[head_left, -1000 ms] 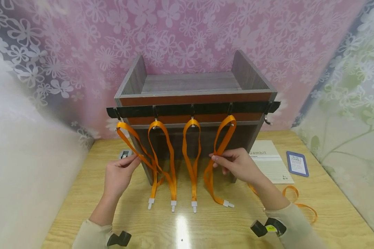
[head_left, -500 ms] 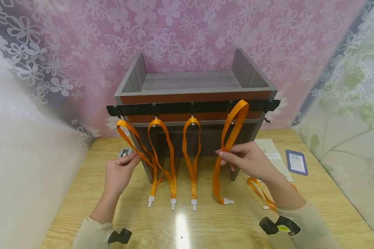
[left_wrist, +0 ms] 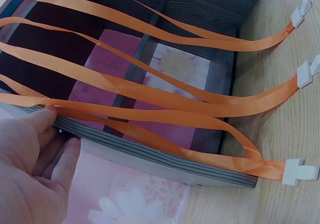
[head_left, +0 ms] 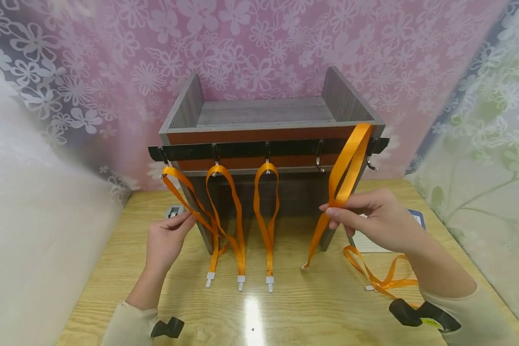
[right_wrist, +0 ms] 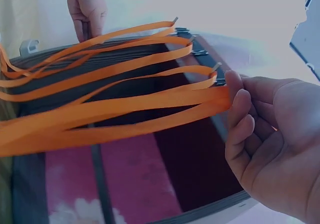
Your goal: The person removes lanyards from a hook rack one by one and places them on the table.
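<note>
In the head view, my right hand (head_left: 372, 216) pinches an orange lanyard (head_left: 348, 168) between thumb and fingers, its loop standing up in front of the rack's right end. The tail runs down to the left, to a small white clip near the table. My left hand (head_left: 167, 242) pinches a strap of the leftmost hanging lanyard (head_left: 177, 185), beside the cabinet's left edge. Two more orange lanyards hang from the second hook and the third, the middle one (head_left: 256, 206) straight down. The fourth hook (head_left: 319, 163) and the fifth hook (head_left: 372, 164) carry nothing.
The black hook rail (head_left: 242, 151) crosses the front of a grey wooden cabinet (head_left: 265, 115). On the table (head_left: 225, 317) at right lie a loose orange lanyard (head_left: 385, 283), a partly hidden notebook (head_left: 369, 244) and a blue card holder (head_left: 418, 217). A small grey object (head_left: 174, 211) sits at left.
My right hand has lifted the lanyard off the fourth hook and carried it to the right and towards me. The left hand has stayed in place.
</note>
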A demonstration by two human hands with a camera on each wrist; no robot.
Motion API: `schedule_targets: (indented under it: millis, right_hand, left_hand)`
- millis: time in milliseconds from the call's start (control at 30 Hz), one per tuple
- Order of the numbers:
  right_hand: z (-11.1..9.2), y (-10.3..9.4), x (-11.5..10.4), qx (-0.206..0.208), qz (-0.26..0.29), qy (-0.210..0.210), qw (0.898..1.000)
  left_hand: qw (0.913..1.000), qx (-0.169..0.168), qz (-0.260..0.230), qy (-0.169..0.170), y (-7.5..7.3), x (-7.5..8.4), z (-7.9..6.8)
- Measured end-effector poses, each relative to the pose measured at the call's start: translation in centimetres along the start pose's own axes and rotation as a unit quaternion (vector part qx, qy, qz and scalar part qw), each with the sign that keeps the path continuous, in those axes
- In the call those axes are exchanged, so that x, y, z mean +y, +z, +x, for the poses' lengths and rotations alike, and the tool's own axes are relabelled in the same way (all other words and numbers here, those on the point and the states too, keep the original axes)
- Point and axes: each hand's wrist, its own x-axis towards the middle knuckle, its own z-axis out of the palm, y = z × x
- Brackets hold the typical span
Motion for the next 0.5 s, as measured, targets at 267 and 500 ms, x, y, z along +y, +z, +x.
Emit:
schedule_targets:
  millis: [267, 500]
  right_hand:
    - [-0.3, -1.3, -1.6, 0.002, -0.053, -0.048, 0.997]
    - [-0.4, -1.4, -2.1, 0.018, -0.022, -0.164, 0.986]
  left_hand:
    - [0.9999, 0.004, -0.004, 0.012, 0.1, 0.0, 0.1]
    - [0.9996, 0.005, -0.013, 0.024, 0.1, -0.2, 0.1]
